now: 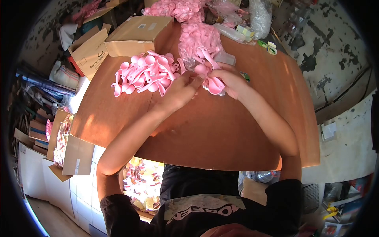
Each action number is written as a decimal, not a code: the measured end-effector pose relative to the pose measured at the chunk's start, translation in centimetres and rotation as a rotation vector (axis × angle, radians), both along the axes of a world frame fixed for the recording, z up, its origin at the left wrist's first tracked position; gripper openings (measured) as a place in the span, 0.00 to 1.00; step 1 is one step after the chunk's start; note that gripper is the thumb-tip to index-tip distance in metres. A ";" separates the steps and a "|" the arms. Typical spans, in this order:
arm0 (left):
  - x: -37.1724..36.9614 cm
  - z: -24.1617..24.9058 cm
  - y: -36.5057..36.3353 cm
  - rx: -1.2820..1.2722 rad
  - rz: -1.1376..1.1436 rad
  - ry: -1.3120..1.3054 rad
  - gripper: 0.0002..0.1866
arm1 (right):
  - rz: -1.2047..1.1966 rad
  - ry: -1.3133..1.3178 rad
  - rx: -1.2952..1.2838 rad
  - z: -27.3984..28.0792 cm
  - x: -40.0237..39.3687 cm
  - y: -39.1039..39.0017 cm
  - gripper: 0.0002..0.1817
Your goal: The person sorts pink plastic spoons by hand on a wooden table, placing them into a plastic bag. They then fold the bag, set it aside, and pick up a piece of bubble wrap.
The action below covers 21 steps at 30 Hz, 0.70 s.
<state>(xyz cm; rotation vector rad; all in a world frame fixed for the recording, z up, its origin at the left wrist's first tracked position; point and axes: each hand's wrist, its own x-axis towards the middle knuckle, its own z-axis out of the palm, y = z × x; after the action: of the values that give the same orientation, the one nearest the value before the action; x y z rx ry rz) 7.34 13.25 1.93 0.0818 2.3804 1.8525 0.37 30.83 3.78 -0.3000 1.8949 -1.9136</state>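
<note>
Pink plastic measuring spoons (215,85) are gathered between my two hands, over the brown table. My right hand (231,81) is closed on them, its thumb and fingers at their handles. My left hand (182,91) meets it from the other side with fingers pinched together; what they grip is too small to make out. A bit of clear plastic shows under the spoon bowls. Just left of my left hand lies a loose heap of pink spoons (144,75). Right behind my hands stands a clear bag (197,39) full of pink spoons.
The brown table (189,134) has a closed cardboard box (136,36) at its back left. Green and white packets (268,47) lie at the back right. Open cartons (81,154) stand on the floor at left. Another box of small packets (144,181) sits below the table's front edge.
</note>
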 end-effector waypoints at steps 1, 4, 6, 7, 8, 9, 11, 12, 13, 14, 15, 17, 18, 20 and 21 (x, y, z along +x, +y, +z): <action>0.1 -0.1 0.9 0.004 0.003 0.001 0.26 | 0.008 0.033 -0.084 -0.2 0.8 0.3 0.21; 1.1 0.3 3.8 0.657 0.023 -0.307 0.24 | -0.028 0.274 -0.092 -1.4 3.3 -0.2 0.20; 1.7 0.2 4.6 0.806 0.028 -0.290 0.23 | -0.070 0.469 0.026 -2.3 4.1 -0.6 0.24; 1.9 0.2 4.9 0.954 0.037 -0.272 0.22 | -0.075 0.468 0.025 -2.5 4.5 -0.9 0.24; 1.9 0.0 4.7 0.959 0.014 -0.256 0.21 | -0.124 0.514 -0.042 -2.6 4.8 -1.2 0.27; 2.1 0.0 4.6 0.956 0.015 -0.258 0.21 | -0.170 0.560 -0.110 -2.6 4.9 -1.3 0.30; 2.5 0.2 4.5 0.971 0.036 -0.187 0.21 | -0.167 0.572 -0.068 -2.9 4.8 -1.3 0.34; 2.7 0.3 4.4 0.970 0.040 -0.185 0.21 | -0.142 0.569 -0.089 -2.6 5.1 -1.5 0.33; 2.9 0.3 4.3 0.980 0.050 -0.161 0.21 | -0.117 0.567 -0.109 -2.2 5.3 -1.6 0.32; 3.0 0.4 4.2 0.991 0.059 -0.135 0.21 | -0.111 0.569 -0.112 -1.8 5.7 -1.7 0.32; 3.1 0.3 4.0 0.990 0.063 -0.130 0.21 | -0.052 0.549 -0.112 -1.2 6.1 -1.7 0.31; 3.3 0.0 3.6 1.073 0.009 -0.117 0.20 | 0.010 0.530 -0.113 -1.3 6.1 -2.0 0.31; 3.4 0.0 3.4 1.073 0.009 -0.116 0.20 | -0.040 0.751 0.082 -2.1 5.7 -2.1 0.30; 3.6 0.0 2.8 0.990 -0.002 -0.079 0.19 | -0.076 1.152 0.469 -4.0 4.7 -1.9 0.30; 3.6 -0.2 2.4 0.990 -0.009 -0.085 0.19 | -0.083 1.148 0.474 -3.9 4.6 -1.6 0.30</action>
<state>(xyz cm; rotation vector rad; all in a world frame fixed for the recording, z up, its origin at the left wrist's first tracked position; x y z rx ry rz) 10.95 15.64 1.72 0.0955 1.1943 2.7381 4.93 29.24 -0.15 -1.3864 2.9846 -1.2945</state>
